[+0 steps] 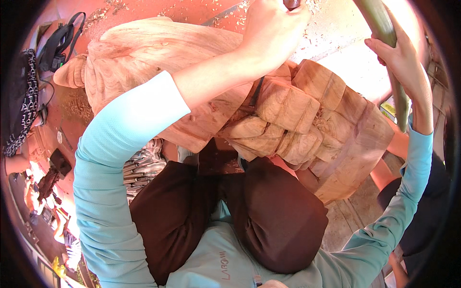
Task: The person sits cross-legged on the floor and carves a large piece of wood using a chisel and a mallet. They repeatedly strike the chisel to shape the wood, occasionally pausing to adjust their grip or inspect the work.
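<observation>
A large carved block of pale reddish wood (158, 53) lies across in front of my knees, its right part cut into blocky, stepped shapes. My left hand (276, 29) is closed around a chisel (291, 4); only its dark handle end shows above the fist. A dark, narrow blade points down to the wood below my forearm, its tip close against the carved steps. At the upper right, my right hand (403, 55) grips a greenish wooden mallet (382, 24), raised to the right of the carving. The mallet's top runs out of view.
Wood shavings (98, 17) are scattered over the reddish floor. A bundle of tools (144, 168) lies by my left knee. A black strapped bag (55, 50) is at the far left. Another person in dark clothing (427, 206) sits close at the right; more people are at the left rim.
</observation>
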`<state>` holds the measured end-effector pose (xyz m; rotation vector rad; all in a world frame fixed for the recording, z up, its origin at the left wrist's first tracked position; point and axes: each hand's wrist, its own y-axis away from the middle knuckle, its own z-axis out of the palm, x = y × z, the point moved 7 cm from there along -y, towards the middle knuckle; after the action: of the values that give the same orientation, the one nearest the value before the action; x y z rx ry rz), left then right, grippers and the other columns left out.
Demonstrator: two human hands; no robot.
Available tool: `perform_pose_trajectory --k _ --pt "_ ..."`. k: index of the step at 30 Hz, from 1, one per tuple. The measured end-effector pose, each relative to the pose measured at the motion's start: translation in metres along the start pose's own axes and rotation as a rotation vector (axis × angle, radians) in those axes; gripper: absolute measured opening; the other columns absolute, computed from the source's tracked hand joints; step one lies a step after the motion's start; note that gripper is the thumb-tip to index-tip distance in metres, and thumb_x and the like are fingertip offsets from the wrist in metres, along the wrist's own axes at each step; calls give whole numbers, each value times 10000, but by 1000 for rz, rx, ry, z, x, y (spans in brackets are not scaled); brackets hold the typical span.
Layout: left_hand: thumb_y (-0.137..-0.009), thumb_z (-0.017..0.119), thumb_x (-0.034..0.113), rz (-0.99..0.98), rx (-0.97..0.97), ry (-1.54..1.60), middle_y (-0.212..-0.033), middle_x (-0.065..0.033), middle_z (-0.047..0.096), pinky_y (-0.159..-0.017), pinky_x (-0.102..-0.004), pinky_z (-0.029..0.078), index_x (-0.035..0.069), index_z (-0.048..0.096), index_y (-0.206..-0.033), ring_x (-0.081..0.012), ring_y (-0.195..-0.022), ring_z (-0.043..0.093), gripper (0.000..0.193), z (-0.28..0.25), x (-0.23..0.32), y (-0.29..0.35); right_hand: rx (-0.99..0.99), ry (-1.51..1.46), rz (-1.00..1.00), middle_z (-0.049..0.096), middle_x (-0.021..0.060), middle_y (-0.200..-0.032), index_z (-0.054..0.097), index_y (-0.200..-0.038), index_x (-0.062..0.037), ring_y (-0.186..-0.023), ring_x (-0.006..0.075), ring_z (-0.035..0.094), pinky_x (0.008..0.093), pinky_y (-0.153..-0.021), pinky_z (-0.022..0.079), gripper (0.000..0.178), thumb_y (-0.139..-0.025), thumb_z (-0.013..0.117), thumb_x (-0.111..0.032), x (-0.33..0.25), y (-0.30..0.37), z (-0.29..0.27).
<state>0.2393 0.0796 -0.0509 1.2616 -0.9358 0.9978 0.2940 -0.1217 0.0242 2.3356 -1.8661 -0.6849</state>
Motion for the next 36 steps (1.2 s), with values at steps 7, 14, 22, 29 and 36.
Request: perform_pose_trajectory --k 7,14,22,29,36 --pt "-929 500 110 175 16 40 -551 -80 540 -421 -256 424 -28 489 -835 -138 -478 540 168 -4 4 9 11 43 -56 562 37 -901 408 -1391 -103 -813 118 527 257 -765 446 663 -791 688 -117 0 1 0" --pt "-915 509 112 85 -56 136 -551 -65 524 -427 -258 413 -15 483 -810 -126 -482 519 167 0 5 8 56 141 -109 567 58 -866 405 -1398 -123 -826 126 553 287 -767 468 664 -797 686 -122 13 2 -7" --pt "-900 520 113 119 38 64 -552 -48 507 -434 -262 400 -1 476 -782 -112 -487 495 170 -2 -8 13 24 54 -52 540 28 -831 400 -1406 -152 -770 101 541 248 -722 453 675 -791 675 -107 9 5 1" --pt "-886 529 114 122 86 26 -552 -33 492 -440 -264 388 12 470 -757 -100 -491 473 175 -3 -9 15 -2 47 -169 533 9 -853 406 -1395 -118 -761 95 511 234 -720 443 664 -789 676 -95 8 6 -1" --pt "-873 538 115 123 119 -9 -552 -18 477 -446 -267 376 24 464 -732 -88 -495 452 183 -1 -10 13 6 65 -169 561 25 -876 406 -1390 -106 -776 98 525 235 -729 450 656 -790 670 -80 3 5 -4"
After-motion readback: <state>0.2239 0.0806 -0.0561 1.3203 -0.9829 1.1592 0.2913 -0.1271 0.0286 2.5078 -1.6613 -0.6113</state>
